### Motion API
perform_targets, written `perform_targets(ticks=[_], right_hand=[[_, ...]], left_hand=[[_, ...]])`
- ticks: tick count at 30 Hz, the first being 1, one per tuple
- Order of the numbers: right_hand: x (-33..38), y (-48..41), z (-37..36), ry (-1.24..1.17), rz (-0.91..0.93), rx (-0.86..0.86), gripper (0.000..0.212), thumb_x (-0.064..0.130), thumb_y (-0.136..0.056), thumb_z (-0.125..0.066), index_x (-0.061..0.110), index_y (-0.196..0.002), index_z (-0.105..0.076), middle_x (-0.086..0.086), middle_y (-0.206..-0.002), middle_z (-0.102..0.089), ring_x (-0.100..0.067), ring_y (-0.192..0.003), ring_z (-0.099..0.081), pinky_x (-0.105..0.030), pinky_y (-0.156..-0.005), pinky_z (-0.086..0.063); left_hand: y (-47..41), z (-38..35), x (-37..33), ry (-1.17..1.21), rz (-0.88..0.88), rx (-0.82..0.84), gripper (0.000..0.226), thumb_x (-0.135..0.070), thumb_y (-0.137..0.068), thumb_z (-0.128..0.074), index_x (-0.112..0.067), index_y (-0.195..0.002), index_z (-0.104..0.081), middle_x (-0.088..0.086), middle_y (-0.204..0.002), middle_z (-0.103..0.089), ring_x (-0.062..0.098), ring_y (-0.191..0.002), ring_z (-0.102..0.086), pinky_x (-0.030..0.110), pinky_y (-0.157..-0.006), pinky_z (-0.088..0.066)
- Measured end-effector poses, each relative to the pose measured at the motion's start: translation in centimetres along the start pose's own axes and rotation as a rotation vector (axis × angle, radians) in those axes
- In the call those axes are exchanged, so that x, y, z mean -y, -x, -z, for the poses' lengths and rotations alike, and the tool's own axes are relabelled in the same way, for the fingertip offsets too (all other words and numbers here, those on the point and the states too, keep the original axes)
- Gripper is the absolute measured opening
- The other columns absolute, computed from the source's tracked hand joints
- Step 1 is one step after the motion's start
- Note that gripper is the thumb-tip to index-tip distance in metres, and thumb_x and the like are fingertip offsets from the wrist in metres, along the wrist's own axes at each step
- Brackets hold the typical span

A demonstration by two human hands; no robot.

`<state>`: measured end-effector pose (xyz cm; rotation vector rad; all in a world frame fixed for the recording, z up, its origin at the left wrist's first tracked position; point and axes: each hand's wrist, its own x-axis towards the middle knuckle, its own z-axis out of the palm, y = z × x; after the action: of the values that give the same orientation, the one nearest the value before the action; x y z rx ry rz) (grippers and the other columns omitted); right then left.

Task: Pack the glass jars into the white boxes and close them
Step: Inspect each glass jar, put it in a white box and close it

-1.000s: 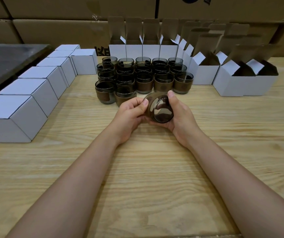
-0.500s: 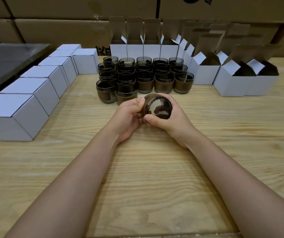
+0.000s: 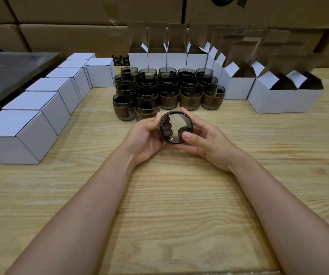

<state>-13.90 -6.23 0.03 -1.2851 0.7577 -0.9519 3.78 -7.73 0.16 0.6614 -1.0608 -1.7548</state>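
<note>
Both my hands hold one smoked glass jar (image 3: pixel 176 124) with a brown sleeve, tipped on its side so its round end faces me, just above the table. My left hand (image 3: pixel 145 138) cups its left side with fingers curled behind it. My right hand (image 3: pixel 205 140) grips its right side, thumb on the rim. Behind it stands a cluster of several matching jars (image 3: pixel 168 90), upright. Open white boxes (image 3: pixel 266 96) with raised flaps stand at the back and right. Closed white boxes (image 3: pixel 20 135) line the left.
The wooden table (image 3: pixel 169 205) stretches toward me under my forearms. A dark panel (image 3: pixel 10 74) lies at the far left behind the closed boxes. Large brown cartons (image 3: pixel 80 22) form a wall along the back.
I have turned the jar in my hands so its round end now faces me squarely. My right thumb has shifted from the top of the jar to its lower right rim.
</note>
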Motion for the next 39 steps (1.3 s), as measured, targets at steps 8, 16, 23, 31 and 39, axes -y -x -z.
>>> perform_targets(ticks=[8, 16, 23, 31, 39], right_hand=[[0.0, -0.4, -0.3, -0.016, 0.038, -0.065, 0.050, 0.037, -0.078, -0.060, 0.031, -0.127, -0.055, -0.026, -0.109, -0.058, -0.040, -0.104, -0.063, -0.032, -0.075, -0.057], [0.0, -1.0, -1.7, 0.071, 0.071, -0.366, 0.022, 0.047, -0.091, -0.056, 0.030, -0.087, -0.069, 0.000, -0.065, -0.059, -0.023, -0.055, -0.065, -0.030, -0.046, -0.054], [0.0, -1.1, -2.3, 0.133, 0.090, -0.416, 0.012, 0.037, -0.086, -0.067, 0.030, -0.096, -0.065, 0.000, -0.077, -0.061, -0.013, -0.058, -0.066, -0.029, -0.045, -0.053], [-0.5, -1.0, -2.7, 0.356, 0.163, -0.352, 0.062, 0.043, -0.054, -0.086, 0.040, -0.107, -0.053, -0.013, -0.098, -0.066, -0.025, -0.074, -0.066, -0.036, -0.056, -0.057], [-1.2, -1.4, -3.0, 0.472, 0.175, -0.466, 0.058, 0.063, -0.050, -0.075, 0.049, -0.101, -0.051, 0.019, -0.101, -0.065, -0.002, -0.089, -0.062, -0.018, -0.076, -0.051]], left_hand=[[0.0, 0.1, 0.2, -0.042, 0.013, 0.020, 0.065, -0.020, -0.105, -0.025, -0.017, -0.064, -0.076, -0.003, -0.062, -0.065, 0.007, -0.059, -0.063, 0.030, -0.072, -0.050], [-0.1, -0.5, 0.5, -0.123, -0.011, -0.013, 0.054, -0.020, -0.105, -0.028, -0.013, -0.076, -0.073, -0.003, -0.064, -0.066, 0.009, -0.062, -0.065, 0.028, -0.060, -0.056], [0.0, -1.1, 0.3, -0.196, -0.006, -0.109, 0.035, -0.022, -0.105, -0.033, 0.003, -0.109, -0.056, 0.006, -0.074, -0.059, 0.019, -0.074, -0.061, 0.057, -0.092, -0.047], [0.1, -0.7, 0.3, -0.130, 0.015, -0.144, 0.038, -0.020, -0.105, -0.032, 0.004, -0.104, -0.062, 0.026, -0.098, -0.066, 0.036, -0.092, -0.064, 0.051, -0.081, -0.052], [-0.1, -0.7, 0.4, -0.098, 0.040, -0.149, 0.039, -0.023, -0.105, -0.030, 0.001, -0.108, -0.060, 0.020, -0.102, -0.070, 0.035, -0.101, -0.066, 0.050, -0.091, -0.052]])
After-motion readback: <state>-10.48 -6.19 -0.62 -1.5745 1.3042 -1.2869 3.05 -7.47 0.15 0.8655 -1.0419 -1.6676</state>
